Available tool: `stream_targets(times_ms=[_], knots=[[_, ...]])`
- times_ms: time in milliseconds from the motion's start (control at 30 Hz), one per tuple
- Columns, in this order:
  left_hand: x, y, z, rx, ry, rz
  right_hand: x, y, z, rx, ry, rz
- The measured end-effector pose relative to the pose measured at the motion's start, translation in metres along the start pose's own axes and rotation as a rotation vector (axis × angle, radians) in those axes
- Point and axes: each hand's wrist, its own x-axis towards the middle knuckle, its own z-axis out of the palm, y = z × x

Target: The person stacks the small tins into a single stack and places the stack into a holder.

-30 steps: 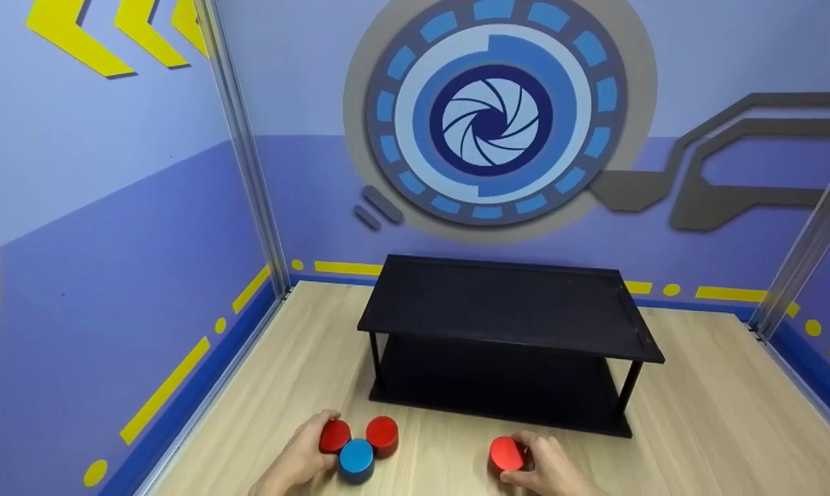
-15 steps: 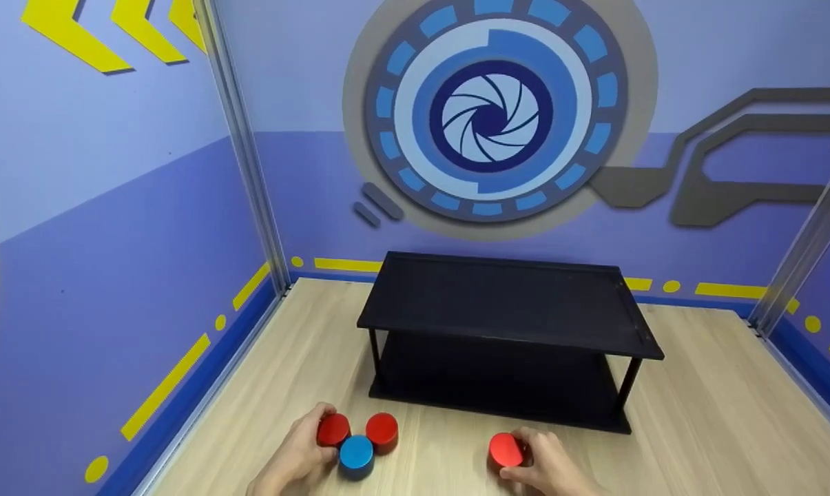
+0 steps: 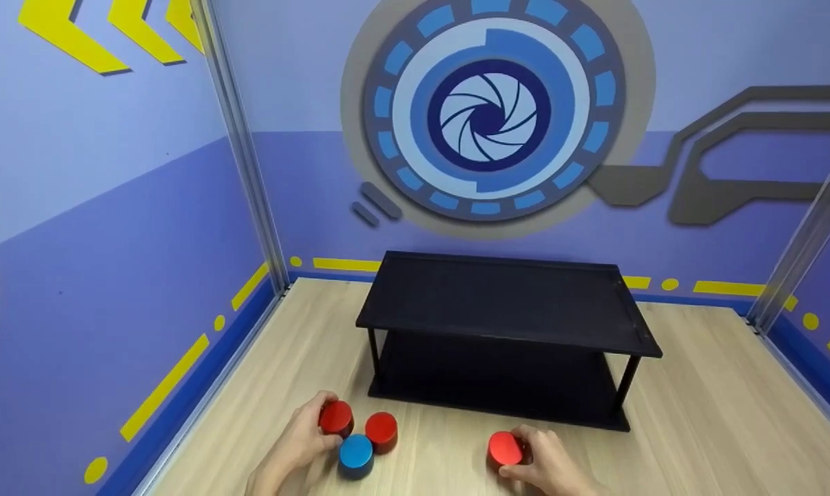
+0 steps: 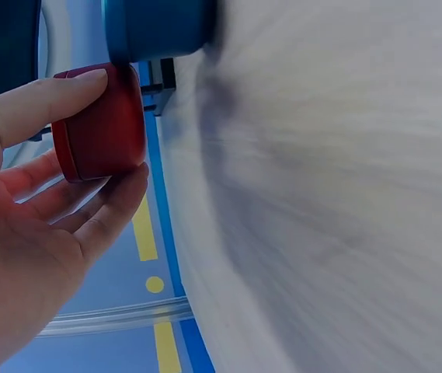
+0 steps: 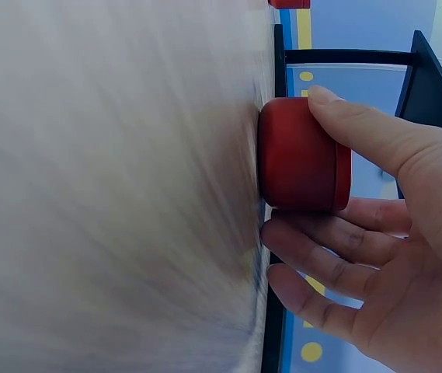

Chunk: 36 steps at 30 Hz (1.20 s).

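Note:
My left hand (image 3: 303, 434) grips a small round red tin (image 3: 337, 418) by its sides, thumb on the near side. The left wrist view has a gap between this tin (image 4: 102, 124) and the tabletop. A blue tin (image 3: 356, 455) stands right in front of it, and another red tin (image 3: 381, 432) stands just to the right. Farther right, my right hand (image 3: 547, 463) holds a third red tin (image 3: 505, 450), which sits on the table. In the right wrist view the thumb and fingers lie around that tin (image 5: 302, 155).
Behind the tins stands a black two-level shelf (image 3: 501, 300), its lower board (image 3: 497, 386) close to the table surface. Patterned blue walls (image 3: 304, 200) with metal corner posts (image 3: 249, 151) enclose the wooden table (image 3: 718, 386).
My left hand has lifted its red tin and moved it slightly away toward the shelf, off the blue tin. The right hand and its tin have stayed in place.

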Motion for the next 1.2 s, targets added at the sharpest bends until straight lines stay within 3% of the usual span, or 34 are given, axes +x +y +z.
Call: stream_targets(times_ms=[367, 500, 900, 1200], knots=[[0.004, 0.013, 0.004, -0.002, 0.003, 0.071, 0.000, 0.000, 0.000, 0.007, 0.012, -0.018], [0.005, 0.020, 0.007, -0.006, -0.015, 0.069, 0.000, 0.001, 0.000, 0.010, 0.013, -0.019], [0.012, 0.039, 0.025, -0.037, -0.067, 0.112, -0.001, 0.000, 0.001, 0.009, 0.012, -0.014], [0.018, 0.049, 0.034, 0.023, -0.061, 0.212, -0.002, 0.001, 0.001, 0.019, 0.020, -0.011]])
